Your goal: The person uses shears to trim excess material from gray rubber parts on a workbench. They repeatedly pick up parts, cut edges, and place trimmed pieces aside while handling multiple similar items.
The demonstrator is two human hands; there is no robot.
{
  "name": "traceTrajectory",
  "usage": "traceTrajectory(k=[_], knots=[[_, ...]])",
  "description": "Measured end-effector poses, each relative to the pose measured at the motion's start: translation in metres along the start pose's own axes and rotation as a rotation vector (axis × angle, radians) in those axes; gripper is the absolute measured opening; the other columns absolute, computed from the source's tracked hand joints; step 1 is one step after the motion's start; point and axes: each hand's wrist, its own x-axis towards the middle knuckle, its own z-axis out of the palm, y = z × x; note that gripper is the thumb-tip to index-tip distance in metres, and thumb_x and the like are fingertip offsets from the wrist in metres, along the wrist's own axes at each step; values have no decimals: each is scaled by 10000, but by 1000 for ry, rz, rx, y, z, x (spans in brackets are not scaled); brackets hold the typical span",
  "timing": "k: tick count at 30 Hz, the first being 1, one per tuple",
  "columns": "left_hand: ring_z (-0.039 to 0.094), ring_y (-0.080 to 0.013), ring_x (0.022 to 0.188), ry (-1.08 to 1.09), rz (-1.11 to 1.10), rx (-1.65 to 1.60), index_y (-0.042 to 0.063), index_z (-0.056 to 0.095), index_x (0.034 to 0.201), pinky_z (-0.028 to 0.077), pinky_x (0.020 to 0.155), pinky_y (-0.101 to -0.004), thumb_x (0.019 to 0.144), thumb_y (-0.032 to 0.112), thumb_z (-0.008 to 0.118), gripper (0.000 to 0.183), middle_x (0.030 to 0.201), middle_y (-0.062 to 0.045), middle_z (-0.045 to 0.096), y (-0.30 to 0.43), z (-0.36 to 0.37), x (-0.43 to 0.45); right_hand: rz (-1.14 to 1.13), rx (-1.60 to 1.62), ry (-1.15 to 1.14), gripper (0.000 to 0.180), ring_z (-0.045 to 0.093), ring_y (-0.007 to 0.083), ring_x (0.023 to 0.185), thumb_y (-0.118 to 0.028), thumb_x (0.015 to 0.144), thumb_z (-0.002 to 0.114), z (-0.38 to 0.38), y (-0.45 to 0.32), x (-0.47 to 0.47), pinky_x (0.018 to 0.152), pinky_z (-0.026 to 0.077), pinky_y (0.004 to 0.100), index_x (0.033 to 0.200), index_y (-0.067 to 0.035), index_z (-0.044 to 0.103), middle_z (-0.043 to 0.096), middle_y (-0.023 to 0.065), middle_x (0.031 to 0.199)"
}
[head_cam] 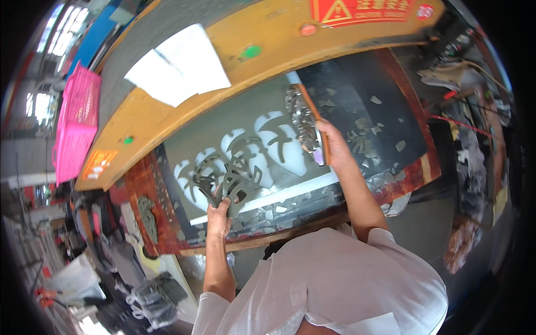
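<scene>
My left hand (219,220) grips a bunch of thin grey-green cut-out pieces (232,184), curved and with openings in them. Held on edge in my right hand (335,140) is a steel-rule cutting die (302,119). Its metal blades face left, and an orange-brown backing runs along its right side. Below both hands lies a grey-green sheet (201,125) with several die-cut openings, where a white layer (289,161) shows through. Narrow strips of the sheet still cross these openings. The loose pieces overlap the left openings and partly hide them.
A yellow press beam (276,46) spans the far side, bearing green buttons, warning labels and white paper (180,63). Sheet scraps (364,138) litter the black cutting bed (356,83). A pink plastic basket (79,125) stands far left. More cut pieces (147,217) lie on the bed's left edge.
</scene>
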Motion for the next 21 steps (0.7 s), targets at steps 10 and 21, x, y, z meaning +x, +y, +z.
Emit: traceTrajectory(k=[10,21], knots=[[742,-255,943,-9,-137,-249,59,523,1522,628,869,-409,954,-31,585,578,1241,-130,715,-14,-4,-15,20,-117,-9,615,770,294,952,-359,973,720,-3,-5,2,754,673,420,1460,-22,555,734,166,1187],[711,-203,1031,-114,-129,-26,94,377,1651,557,902,-352,996,9,480,668,1324,-150,672,18,-49,-39,-540,-2212,76,659,420,509,1438,-269,761,803,66,61,-41,1155,410,546,1401,-145,705,481,217,1554]])
